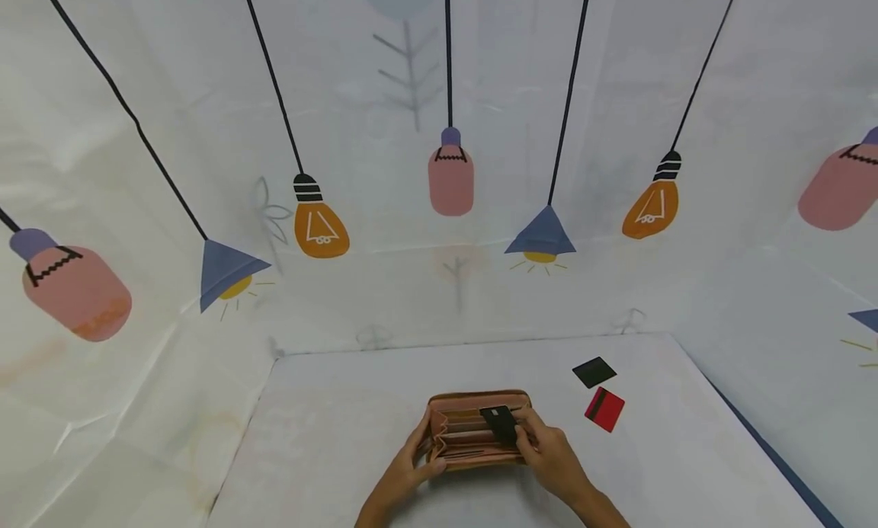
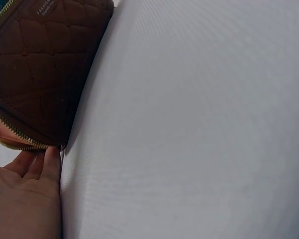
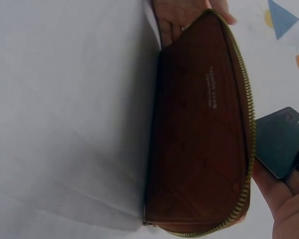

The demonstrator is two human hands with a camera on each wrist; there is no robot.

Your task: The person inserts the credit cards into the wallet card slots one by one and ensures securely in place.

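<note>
A brown quilted zip wallet (image 1: 480, 463) stands unzipped on the white table, its pleated inner compartments showing in the head view. My left hand (image 1: 405, 471) holds its left end, thumb at the front edge. In the left wrist view, the fingers of that hand (image 2: 27, 189) meet the wallet's lower zipped corner (image 2: 45, 74). Between thumb and fingers, my right hand (image 1: 552, 459) pinches a dark card (image 1: 499, 423) over the wallet's opening, at its right side. The right wrist view shows a small chip on this card (image 3: 279, 142), beside the gold zip (image 3: 249, 119).
Right of the wallet, a black card (image 1: 594, 372) and a red card with a dark stripe (image 1: 607, 411) lie on the white table (image 1: 329, 429). A pale sheet (image 1: 384, 299) printed with hanging lamps rises behind and at both sides.
</note>
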